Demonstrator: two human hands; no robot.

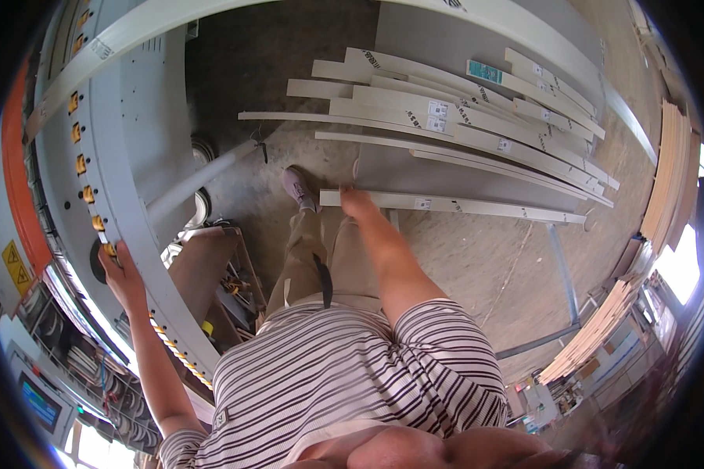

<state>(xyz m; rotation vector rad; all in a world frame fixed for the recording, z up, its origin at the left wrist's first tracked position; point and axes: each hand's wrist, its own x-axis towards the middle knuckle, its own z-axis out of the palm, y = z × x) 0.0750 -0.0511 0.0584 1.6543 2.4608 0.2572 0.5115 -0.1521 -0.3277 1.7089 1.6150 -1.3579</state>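
Grip, right hand (357, 202): looks closed on the left end of the white strip (477, 208), short stub poking past your fingers. Strip runs along the near edge of the grey table (461, 173), next to the loose pile of boards (403, 105). Left hand (127, 275) is at the yellow rollers (81, 164) on the machine (145, 125); can't tell if it's holding anything.

Risks: you've got one end of a long thin piece, so a sideways pull could swing the far end off the edge. Rollers turning could pinch your left fingertips. Lose the strip and it could hit your shoe (297, 186).
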